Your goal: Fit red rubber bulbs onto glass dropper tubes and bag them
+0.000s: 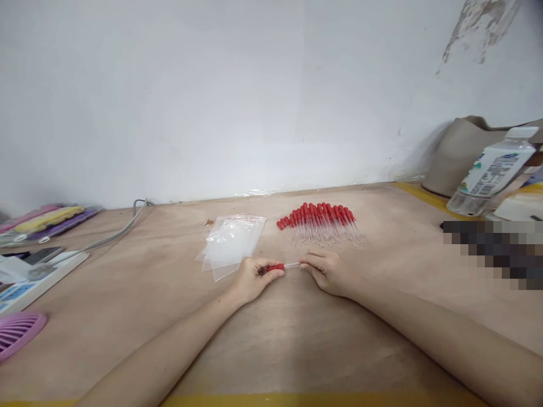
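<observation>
Between my hands a glass dropper with a red rubber bulb [276,267] lies level, just above or on the table. My left hand [254,278] is closed round its red bulb. The fingers of my right hand [324,271] pinch the far end of its clear tube, hiding the tip. Beyond my right hand lies a row of several like droppers [316,217], red bulbs toward the wall and clear tubes toward me. Behind my left hand is a loose, overlapping stack of clear zip bags [231,243].
A power strip [46,282] with a grey cable [114,234] lies at the left. Near it are a pink fan grille [21,333] and colourful packets [51,220]. At the right stand a plastic bottle [492,169] and a beige container [453,152]. The wall [237,102] bounds the table's back.
</observation>
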Demonstrator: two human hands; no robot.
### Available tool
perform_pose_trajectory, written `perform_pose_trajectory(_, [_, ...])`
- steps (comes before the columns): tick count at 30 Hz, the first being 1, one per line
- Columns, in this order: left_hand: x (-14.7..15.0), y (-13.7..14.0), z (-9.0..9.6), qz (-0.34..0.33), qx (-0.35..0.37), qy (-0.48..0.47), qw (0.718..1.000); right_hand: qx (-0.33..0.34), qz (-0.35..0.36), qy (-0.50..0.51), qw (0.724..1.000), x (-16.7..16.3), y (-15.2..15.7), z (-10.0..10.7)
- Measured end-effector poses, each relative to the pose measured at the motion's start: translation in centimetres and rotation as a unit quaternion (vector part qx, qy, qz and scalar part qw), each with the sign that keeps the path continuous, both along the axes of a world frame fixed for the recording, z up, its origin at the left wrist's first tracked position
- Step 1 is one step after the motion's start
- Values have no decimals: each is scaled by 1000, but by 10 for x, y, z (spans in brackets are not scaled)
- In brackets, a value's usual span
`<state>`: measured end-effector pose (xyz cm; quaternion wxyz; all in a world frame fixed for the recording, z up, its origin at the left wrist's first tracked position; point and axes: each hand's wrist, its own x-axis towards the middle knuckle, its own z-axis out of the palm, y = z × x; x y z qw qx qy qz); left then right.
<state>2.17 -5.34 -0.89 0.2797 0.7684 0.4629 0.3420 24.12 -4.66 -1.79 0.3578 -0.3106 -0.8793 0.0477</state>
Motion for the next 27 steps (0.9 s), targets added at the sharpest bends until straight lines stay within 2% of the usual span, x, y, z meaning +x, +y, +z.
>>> perform_pose_trajectory(4, [-1,0,-1,-17,-7,1,1000,-4,-7,-30,1000,-1,1,-2])
perform_pose_trajectory(9, [0,0,0,-8,-7,6,1000,-25,-35,-41,998,-7,-1,0])
perform_pose_trajectory(17, [0,0,3,-19,18,28,999,-114,-39,-50,991,-11,-3,11])
perform_pose_trajectory(20, [-1,0,4,-30,24,28,999,-168,-46,-53,983,-11,-2,11])
perform_pose_trajectory(23, [1,3,4,-17,0,-19,1000,-213,-56,-26,975,-14,-2,9])
perform_pose_trajectory(25, [4,5,5,15,-34,-97,995,-229,-53,1,972,-18,-4,8])
perform_pose_trajectory(27, [8,6,7,47,-80,-201,975,-232,-30,6,972,-21,-8,9])
